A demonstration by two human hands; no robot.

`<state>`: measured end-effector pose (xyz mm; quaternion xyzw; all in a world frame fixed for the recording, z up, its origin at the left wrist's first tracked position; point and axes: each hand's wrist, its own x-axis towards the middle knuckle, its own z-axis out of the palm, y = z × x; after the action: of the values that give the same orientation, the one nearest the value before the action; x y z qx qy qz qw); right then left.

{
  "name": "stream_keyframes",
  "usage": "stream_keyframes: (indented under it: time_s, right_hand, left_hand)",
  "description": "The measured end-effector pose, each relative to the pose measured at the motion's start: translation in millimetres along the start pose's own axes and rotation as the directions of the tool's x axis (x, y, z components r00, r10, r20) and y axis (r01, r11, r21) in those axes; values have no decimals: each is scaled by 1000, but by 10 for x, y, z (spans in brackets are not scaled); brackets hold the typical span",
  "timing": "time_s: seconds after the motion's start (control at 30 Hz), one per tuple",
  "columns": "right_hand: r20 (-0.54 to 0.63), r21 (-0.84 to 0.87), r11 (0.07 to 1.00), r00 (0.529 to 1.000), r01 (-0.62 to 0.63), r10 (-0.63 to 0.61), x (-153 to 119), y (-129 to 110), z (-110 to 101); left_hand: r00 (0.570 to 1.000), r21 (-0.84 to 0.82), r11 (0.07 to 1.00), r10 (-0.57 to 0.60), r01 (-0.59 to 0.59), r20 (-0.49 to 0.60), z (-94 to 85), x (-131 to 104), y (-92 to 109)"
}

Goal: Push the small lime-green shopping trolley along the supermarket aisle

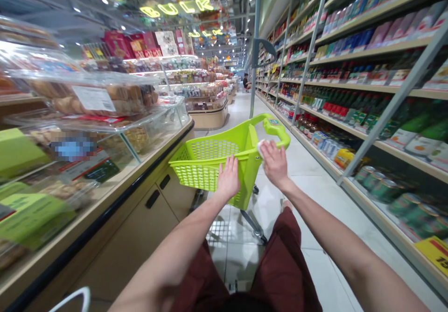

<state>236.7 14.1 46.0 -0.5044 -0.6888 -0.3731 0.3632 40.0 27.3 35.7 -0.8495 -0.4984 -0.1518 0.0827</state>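
A lime-green shopping cart (206, 174) with a perforated basket stands in the aisle ahead, its handle side at the right. My left hand (229, 179) rests against the basket's near side, fingers stretched out, with nothing visible in it. Beside the handle, my right hand (276, 162) presses a small white wad (260, 149), perhaps tissue or cloth, against the cart's side. Part of the wad is hidden under the fingers.
A bakery counter (157, 160) with clear packs of bread (101, 97) runs along the left. Tall shelves (371, 86) of bottles and cans line the right. A person (246, 83) is low down far along the aisle. White floor tiles lie between.
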Motion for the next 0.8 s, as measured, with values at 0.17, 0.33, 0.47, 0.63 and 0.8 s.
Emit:
stream_keyframes:
  time_s: [0.17,0.33,0.47,0.63,0.8]
  right_hand:
    - [-101,-31,983,979,-179,176,105,278,-97]
    - [45,23,999,999,-24,23,-98,-129,109]
    - [101,40,997,992,70,-73,-40,-280,117]
    - [-26,-39,988,988,-150,149,223,93,-115]
    - [75,-50,988,986,-145,148,330,126,-100]
  left_hand:
    - [999,-19,1000,3,-2,46,-9,-1,80]
    - [997,-23,997,80,-79,5,-11,-28,192]
    - [997,-22,997,79,-79,3,-48,24,122]
    - [996,-19,996,-83,84,44,-37,162,-204]
    - [978,-30,993,-106,113,178,-8,230,-377]
